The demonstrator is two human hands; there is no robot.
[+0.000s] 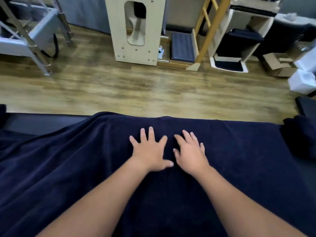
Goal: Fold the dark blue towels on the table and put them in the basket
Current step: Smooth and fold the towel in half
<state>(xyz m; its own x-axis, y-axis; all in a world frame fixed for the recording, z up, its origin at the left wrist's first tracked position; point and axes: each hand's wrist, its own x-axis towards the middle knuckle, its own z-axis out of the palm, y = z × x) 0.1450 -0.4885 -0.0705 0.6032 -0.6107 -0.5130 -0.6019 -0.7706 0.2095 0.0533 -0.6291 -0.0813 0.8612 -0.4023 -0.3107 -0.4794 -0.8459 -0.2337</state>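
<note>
Head view: left hand (149,149) and right hand (190,153) press flat, fingers spread, gripping nothing, probably smoothing the dark blue towel (239,168) before folding.

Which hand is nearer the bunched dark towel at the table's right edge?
Right. The right hand lies flat on the spread towel, on the side toward the bunched towel; the left hand lies beside it, farther off.

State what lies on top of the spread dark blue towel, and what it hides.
Both hands, left hand and right hand, rest flat on the towel. The table under it is mostly covered.
</note>
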